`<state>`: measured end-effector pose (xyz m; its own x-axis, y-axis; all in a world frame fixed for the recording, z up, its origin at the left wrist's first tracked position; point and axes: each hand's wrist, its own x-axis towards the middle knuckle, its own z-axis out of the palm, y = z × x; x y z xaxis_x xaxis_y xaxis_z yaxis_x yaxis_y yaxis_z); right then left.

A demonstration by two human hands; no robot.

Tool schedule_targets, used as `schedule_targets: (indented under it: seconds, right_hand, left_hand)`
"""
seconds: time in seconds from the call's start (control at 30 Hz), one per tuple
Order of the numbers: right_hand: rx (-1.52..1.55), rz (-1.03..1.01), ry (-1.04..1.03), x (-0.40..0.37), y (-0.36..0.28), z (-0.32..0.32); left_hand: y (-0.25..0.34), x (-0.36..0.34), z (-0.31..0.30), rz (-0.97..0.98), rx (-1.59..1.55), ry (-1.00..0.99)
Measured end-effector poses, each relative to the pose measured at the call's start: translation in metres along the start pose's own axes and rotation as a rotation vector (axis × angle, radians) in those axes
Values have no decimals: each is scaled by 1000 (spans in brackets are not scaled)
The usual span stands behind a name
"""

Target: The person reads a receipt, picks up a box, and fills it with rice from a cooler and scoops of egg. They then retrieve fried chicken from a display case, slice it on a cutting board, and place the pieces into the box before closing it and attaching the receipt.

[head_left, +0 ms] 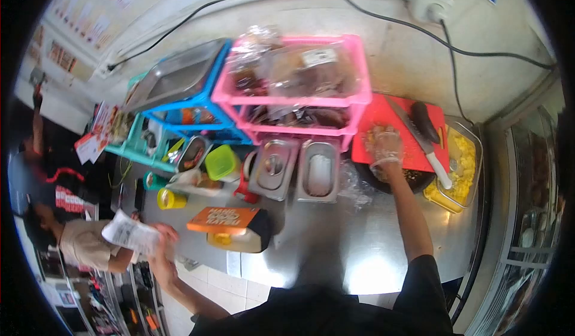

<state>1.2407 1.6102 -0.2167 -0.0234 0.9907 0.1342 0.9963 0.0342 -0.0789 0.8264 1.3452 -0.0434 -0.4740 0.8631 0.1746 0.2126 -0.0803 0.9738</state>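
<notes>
Gloved right hand (386, 150) clutches food (376, 133) on red board (364, 151), frame right; my left hand (163, 240) grips paper slip (129, 233), lower left. Cutting seemingly done, knife (421, 139) down; food not yet off board.

A pink basket (287, 101) of wrapped packets is sitting on the steel tabletop (359, 240) beside a blue basket (179, 105). Two steel pans (317, 171) are standing before it, an orange box (223, 217) is lying nearer, and a white socket (428, 2) is hanging on the wall.

Steel counter (371, 240) is gleaming with glare; black cable (497, 54) is running across the pale wall (383, 60) to a white socket (428, 2); pale floor tiles (236, 285) are showing below.
</notes>
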Motion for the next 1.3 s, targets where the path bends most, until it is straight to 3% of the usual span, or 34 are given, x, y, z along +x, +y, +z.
schedule_targets:
  seconds: [0.03,0.1,0.17,0.23,0.3,0.37,0.43,0.47,0.53,0.6,0.67,0.7,0.77,0.83,0.9,0.93,1.0,1.1,1.17,1.23,1.3]
  right_hand:
    - [-2,-20,3,1,-3,7]
    - [247,47,-79,2,4,25]
    - [335,64,-36,-16,-6,19]
    - [420,92,7,-48,-32,8]
    - [526,105,249,-103,-78,-20]
    - [755,125,96,-169,-135,-48]
    - [986,-45,-10,-216,-187,-48]
    - [954,-83,-60,-230,-216,-51]
    - [930,-192,-83,-246,-268,-50]
    - [938,-263,-53,-249,-302,-30]
    - [508,-172,-136,-239,-326,-12]
    - [508,-176,-131,-234,-337,-17]
    - [598,115,-387,-228,-357,-29]
    - [639,156,-457,-233,-364,-25]
    - [965,-38,-352,-235,-353,28]
    - [962,-39,-349,-236,-348,21]
    - [551,-417,-36,-249,-336,-9]
    - [650,-420,130,-260,-324,-29]
    - [652,-289,78,-277,-313,-34]
    - [765,101,358,-286,-305,-55]
    - [830,70,294,-259,-277,-22]
  left_hand:
    - [-8,8,-19,21,163,174]
    - [-65,19,-69,0,347,287]
    - [-105,29,-99,-121,541,-123]
    - [-136,27,-96,-381,479,-334]
    - [-169,23,-86,-222,412,-377]
    - [-201,24,-74,-178,131,-345]
    - [-207,30,-58,-109,61,-318]
    - [-206,35,-57,-113,54,-322]
    - [-203,45,-57,135,279,-392]
    - [-199,48,-60,150,338,-371]
    - [-195,51,-61,186,380,-346]
    - [-195,52,-61,190,380,-342]
    - [-196,51,-63,124,415,-378]
    - [-193,51,-68,90,406,-393]
    - [-194,53,-76,220,387,-368]
    - [-191,57,-78,222,383,-367]
    - [-188,59,-83,80,487,-476]
    - [-187,59,-85,213,406,-415]
    - [-180,58,-99,146,497,-481]
    - [-180,58,-108,79,587,-548]
    - [-190,54,-110,142,672,-459]
